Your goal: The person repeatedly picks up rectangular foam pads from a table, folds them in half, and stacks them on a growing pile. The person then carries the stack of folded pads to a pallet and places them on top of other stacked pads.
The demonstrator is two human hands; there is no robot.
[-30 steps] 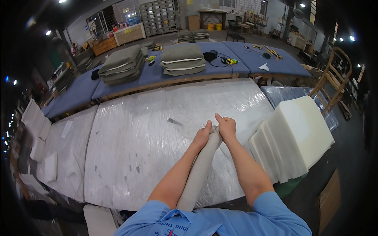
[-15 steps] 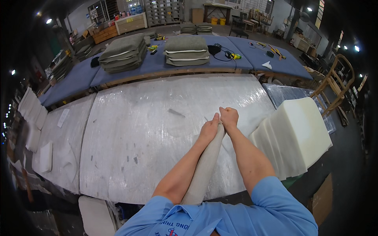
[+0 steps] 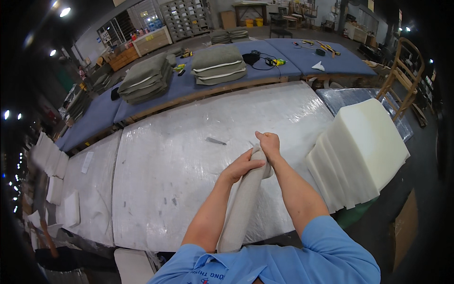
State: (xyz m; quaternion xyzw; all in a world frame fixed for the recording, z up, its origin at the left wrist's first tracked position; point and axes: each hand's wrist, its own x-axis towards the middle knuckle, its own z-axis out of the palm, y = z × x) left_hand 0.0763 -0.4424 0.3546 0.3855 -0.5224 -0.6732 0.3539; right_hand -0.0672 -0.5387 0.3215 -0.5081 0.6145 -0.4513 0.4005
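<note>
A long, beige-grey fabric roll [image 3: 243, 203] slants up from my chest over the plastic-covered table. Near its far end my left hand [image 3: 242, 165] wraps around it, thumb across the top. My right hand [image 3: 268, 143] is closed in a fist just beyond, at the roll's far tip, with the thumb side upward. Whatever sits inside that fist is hidden; a bit of fabric hangs beside its wrist. A small dark grey strip [image 3: 216, 141] lies on the table to the left of both hands.
White foam pads [image 3: 364, 128] are stacked at the right. The plastic-wrapped table [image 3: 156, 180] spans the middle. Behind it, a blue-topped table [image 3: 184, 85] carries grey cushion stacks [image 3: 218, 64] and tools. A wooden chair frame [image 3: 404, 78] stands far right.
My left hand has shifted down and around the roll, now with its thumb over it. The right fist has stayed near the roll's tip. The whole view has tilted slightly.
</note>
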